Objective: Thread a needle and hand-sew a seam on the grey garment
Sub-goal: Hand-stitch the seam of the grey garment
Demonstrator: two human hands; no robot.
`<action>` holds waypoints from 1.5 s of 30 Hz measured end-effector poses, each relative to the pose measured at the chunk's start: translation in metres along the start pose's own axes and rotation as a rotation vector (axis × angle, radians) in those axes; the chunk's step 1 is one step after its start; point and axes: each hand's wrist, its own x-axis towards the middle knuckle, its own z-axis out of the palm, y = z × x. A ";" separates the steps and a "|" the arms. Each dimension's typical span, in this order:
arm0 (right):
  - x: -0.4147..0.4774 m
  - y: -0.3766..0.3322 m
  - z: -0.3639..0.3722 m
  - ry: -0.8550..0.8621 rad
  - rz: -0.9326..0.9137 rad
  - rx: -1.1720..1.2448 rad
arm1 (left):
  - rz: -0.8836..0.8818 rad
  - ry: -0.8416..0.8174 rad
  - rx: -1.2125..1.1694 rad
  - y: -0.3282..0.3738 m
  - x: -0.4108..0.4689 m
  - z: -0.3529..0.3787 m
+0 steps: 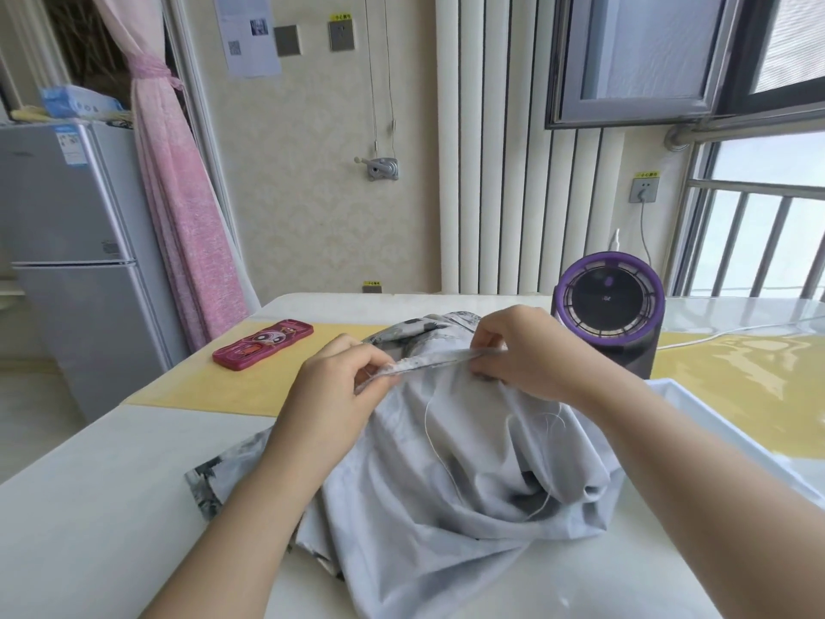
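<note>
Pinching a taut folded edge of the grey garment [446, 475], left hand [332, 386], right hand [531, 350], white thread [439, 449] dangling

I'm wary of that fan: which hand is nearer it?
Right. The right hand pinches the garment just left of the fan; the left hand grips it farther left, toward the phone.

White glossy tabletop [111, 507] with yellow runner [232, 390] in front of me. Cream patterned wallpaper wall [303, 207] behind, white vertical-tube radiator [491, 172] centre, silver two-door fridge [67, 261] and tied pink curtain [178, 216] left, dark-framed open window [647, 51] upper right, daylight.
</note>
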 end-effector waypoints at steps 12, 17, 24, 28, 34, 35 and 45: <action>0.004 0.008 0.000 0.064 0.003 0.070 | -0.145 -0.149 -0.163 0.017 0.005 -0.005; 0.004 0.007 0.001 0.064 0.011 0.063 | -0.218 -0.233 -0.292 0.013 0.005 -0.005; 0.003 0.008 0.002 0.055 0.038 0.038 | -0.202 -0.222 -0.189 0.016 0.004 -0.007; 0.003 0.012 0.003 0.047 0.051 0.039 | -0.214 -0.169 -0.086 0.019 0.003 -0.010; 0.001 0.009 0.001 0.033 0.049 0.040 | -0.222 -0.233 -0.067 0.023 0.003 -0.014; 0.001 0.008 0.001 0.029 0.053 0.045 | -0.221 -0.242 -0.059 0.024 0.003 -0.015; -0.003 0.009 -0.009 -0.039 0.126 0.322 | -0.062 -0.019 0.088 0.014 0.009 -0.018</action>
